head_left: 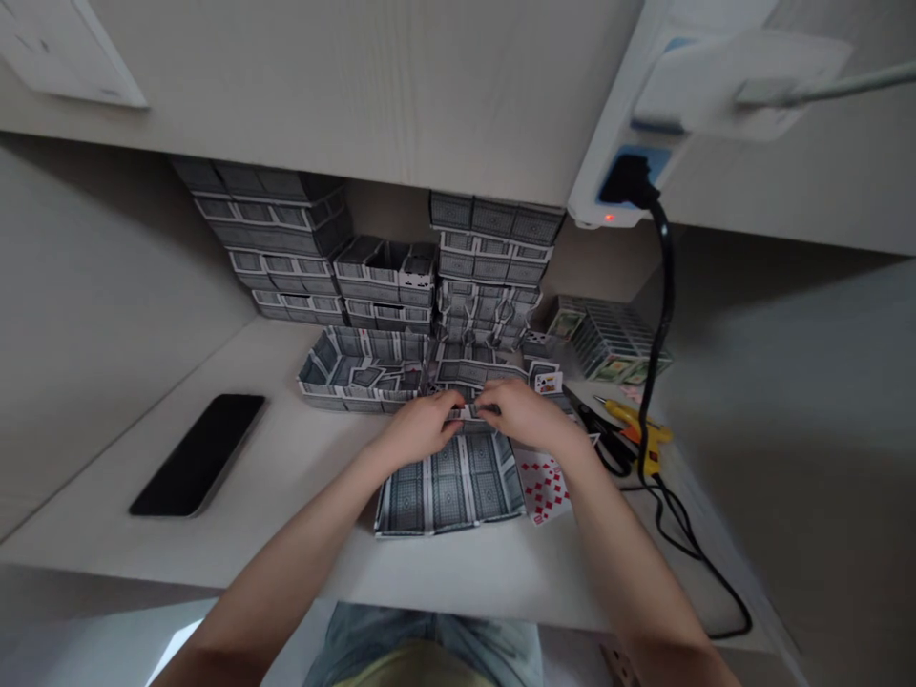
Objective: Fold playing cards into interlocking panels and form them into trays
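Observation:
Both hands meet over a tray folded from playing cards [450, 487], near its far wall. My left hand [424, 426] has its thumb and fingers closed on the left part of a small card piece [468, 413]. On the right part of that piece, my right hand [521, 410] is pinched too. Just beyond the hands are more folded card strips [476, 372]. An open card box [362, 391] with loose folded cards inside stands to their left. Red diamond cards [545, 489] lie beside the tray, partly under my right forearm.
Stacked card boxes [276, 243] and another stack [493, 248] stand at the back. A phone [200, 456] lies left. To the right are a yellow glue gun [636, 420], black scissors [605, 437], a hanging black cable [667, 286] and clear-wrapped card packs [615, 334].

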A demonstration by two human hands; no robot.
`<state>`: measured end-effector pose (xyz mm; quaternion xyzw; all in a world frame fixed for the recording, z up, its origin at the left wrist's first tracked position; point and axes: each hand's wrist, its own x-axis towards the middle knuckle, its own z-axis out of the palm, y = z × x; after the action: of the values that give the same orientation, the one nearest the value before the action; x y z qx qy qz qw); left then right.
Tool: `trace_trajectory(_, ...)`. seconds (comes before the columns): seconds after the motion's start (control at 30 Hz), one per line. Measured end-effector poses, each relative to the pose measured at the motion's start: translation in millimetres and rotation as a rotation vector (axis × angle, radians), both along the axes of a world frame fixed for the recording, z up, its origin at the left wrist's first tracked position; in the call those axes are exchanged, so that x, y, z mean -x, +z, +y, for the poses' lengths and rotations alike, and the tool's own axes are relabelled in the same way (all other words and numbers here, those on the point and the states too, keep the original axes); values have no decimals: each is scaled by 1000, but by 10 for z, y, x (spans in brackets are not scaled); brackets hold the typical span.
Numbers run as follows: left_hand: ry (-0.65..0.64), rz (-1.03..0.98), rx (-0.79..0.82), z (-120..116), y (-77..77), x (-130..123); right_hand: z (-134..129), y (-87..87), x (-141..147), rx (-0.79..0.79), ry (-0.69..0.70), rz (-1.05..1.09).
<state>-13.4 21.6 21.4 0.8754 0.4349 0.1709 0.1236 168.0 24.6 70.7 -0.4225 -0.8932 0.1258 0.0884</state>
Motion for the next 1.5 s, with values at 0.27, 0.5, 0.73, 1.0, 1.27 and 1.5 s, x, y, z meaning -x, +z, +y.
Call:
trace_trajectory(0.27, 6, -22, 58, 14, 1, -6, 72, -64, -54, 47, 45, 65)
trace_trajectory(0.5, -24, -35, 34, 33, -17, 1, 129, -92, -81, 80, 84, 170)
trace_trajectory(0.73, -64, -45, 18, 51, -10, -10, 133, -98, -77, 88, 82, 192)
trace_trajectory(1.0, -31, -34, -22, 54, -15, -40, 138, -100, -93, 75, 45, 161)
trace_trajectory(1.27, -51, -58, -36, 41, -17, -41, 75, 52, -252, 40, -98, 49)
trace_trajectory(1.5, -48, -48, 12, 56, 9, -18, 107, 32, -258, 52, -73, 119)
